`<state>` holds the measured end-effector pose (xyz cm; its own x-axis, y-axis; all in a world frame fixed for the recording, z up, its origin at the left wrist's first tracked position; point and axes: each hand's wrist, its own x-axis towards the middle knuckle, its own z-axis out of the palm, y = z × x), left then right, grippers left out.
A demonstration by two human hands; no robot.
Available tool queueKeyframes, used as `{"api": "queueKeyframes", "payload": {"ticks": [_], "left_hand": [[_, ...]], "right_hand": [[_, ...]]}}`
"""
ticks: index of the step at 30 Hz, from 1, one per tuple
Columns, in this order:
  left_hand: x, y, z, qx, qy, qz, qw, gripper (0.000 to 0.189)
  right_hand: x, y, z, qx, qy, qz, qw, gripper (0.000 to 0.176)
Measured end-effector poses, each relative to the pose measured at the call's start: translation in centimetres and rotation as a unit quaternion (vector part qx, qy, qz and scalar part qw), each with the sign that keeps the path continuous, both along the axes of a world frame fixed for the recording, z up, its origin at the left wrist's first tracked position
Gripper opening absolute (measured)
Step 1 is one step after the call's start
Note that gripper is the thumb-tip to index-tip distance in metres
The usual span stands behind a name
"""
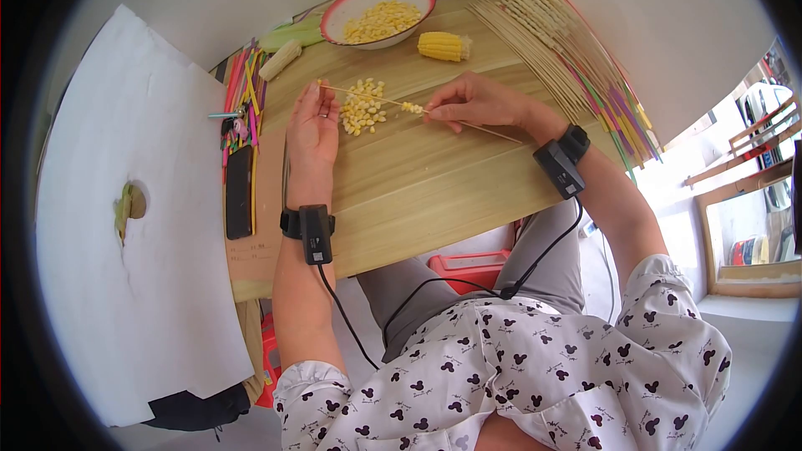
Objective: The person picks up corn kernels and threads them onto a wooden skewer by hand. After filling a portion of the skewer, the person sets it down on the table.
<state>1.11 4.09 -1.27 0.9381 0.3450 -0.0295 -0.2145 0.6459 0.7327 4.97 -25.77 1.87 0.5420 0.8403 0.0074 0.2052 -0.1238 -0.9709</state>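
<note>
A thin wooden skewer (361, 94) stretches between my two hands over the table. Several corn kernels (412, 107) are threaded on it, close to the fingers of my right hand (480, 102). That hand is closed in a pinch around the skewer, whose far end sticks out to the right. My left hand (314, 125) has its fingertips closed at the skewer's other end, where a bit of yellow shows. Just right of my left hand, a pile of loose corn kernels (362, 108) lies on the wooden table (418, 200).
At the back stands a red-rimmed bowl (337, 18) of kernels, with a partly stripped corn cob (444, 46) to its right and a bare cob (281, 60) to its left. Bare and filled skewers (543, 50) lie at right. A black phone-like slab (240, 192) rests at left.
</note>
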Motion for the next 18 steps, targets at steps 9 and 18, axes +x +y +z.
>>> {"api": "queueKeyframes", "payload": {"ticks": [9, 18], "left_hand": [[0.04, -0.09, 0.07, -0.003, -0.021, -0.001, 1.000, 0.022], [0.07, -0.30, 0.13, 0.022, -0.050, 0.006, 0.999, 0.021]], "right_hand": [[0.23, 0.16, -0.79, 0.025, -0.006, 0.006, 1.000, 0.021], [0.16, 0.13, -0.41, 0.021, -0.015, 0.015, 1.000, 0.022]]}}
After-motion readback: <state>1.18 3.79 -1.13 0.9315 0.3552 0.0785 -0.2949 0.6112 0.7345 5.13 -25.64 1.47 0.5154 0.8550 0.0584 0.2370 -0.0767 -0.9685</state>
